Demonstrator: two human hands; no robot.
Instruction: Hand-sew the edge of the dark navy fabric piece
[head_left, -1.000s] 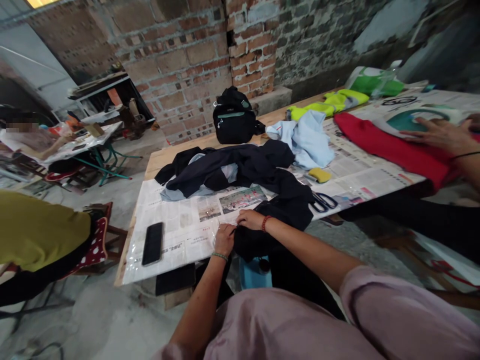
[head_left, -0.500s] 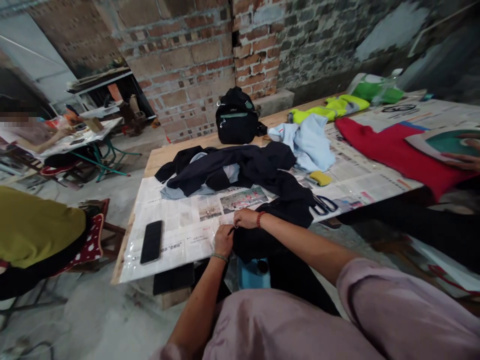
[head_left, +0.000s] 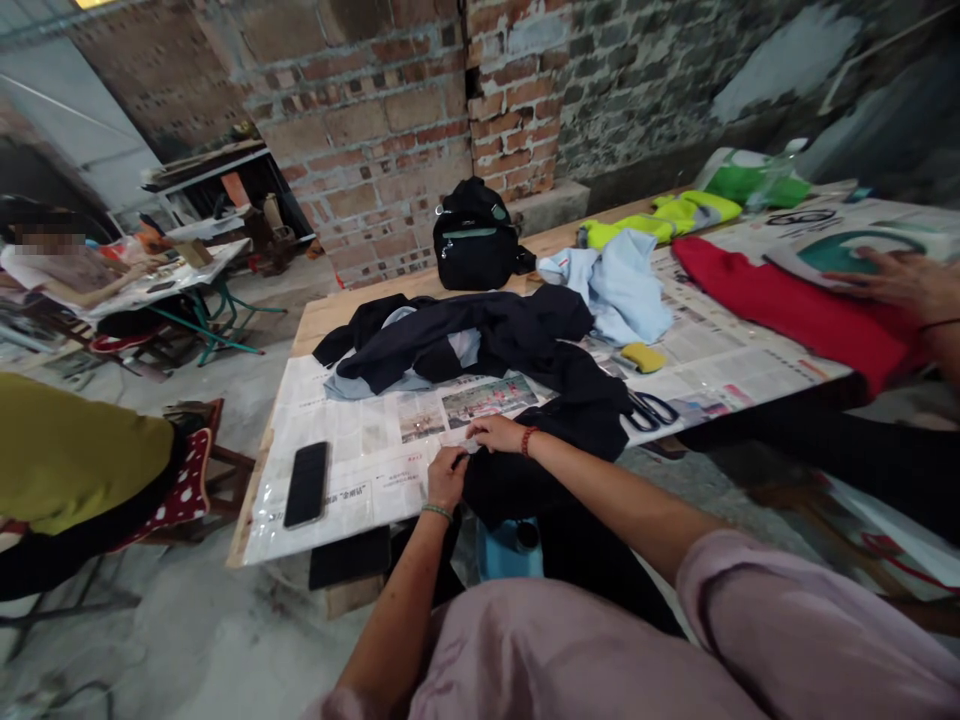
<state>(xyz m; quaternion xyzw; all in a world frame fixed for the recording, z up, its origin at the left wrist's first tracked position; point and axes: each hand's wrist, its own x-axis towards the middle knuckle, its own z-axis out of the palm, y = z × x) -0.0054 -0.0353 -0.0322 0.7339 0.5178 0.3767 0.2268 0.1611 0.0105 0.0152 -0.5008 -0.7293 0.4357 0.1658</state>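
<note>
The dark garment (head_left: 517, 487) spreads across the table and drapes over its near edge toward my lap. At its left end my left hand (head_left: 447, 478) is closed, fingertips pinching the cloth's edge. Just above and to the right, my right hand (head_left: 496, 434) has its bent fingers on the same edge, the thumb partly hidden. The two hands nearly touch; anything small between the fingertips is too fine to make out. A pair of dark-handled scissors (head_left: 651, 412) lies to the right of the garment, partly under it.
A phone (head_left: 306, 486) lies at left on the newspaper-covered table (head_left: 367, 490). Behind are a black bag (head_left: 476, 245), a light blue cloth (head_left: 626, 290) and a yellow pad (head_left: 643, 358). A co-worker's hand (head_left: 889, 275) is over red fabric (head_left: 795, 300) at right.
My right hand's fingers have loosened slightly and shifted a little at the cloth edge. The co-worker's hand and the teal-and-grey piece have moved left over the red fabric.
</note>
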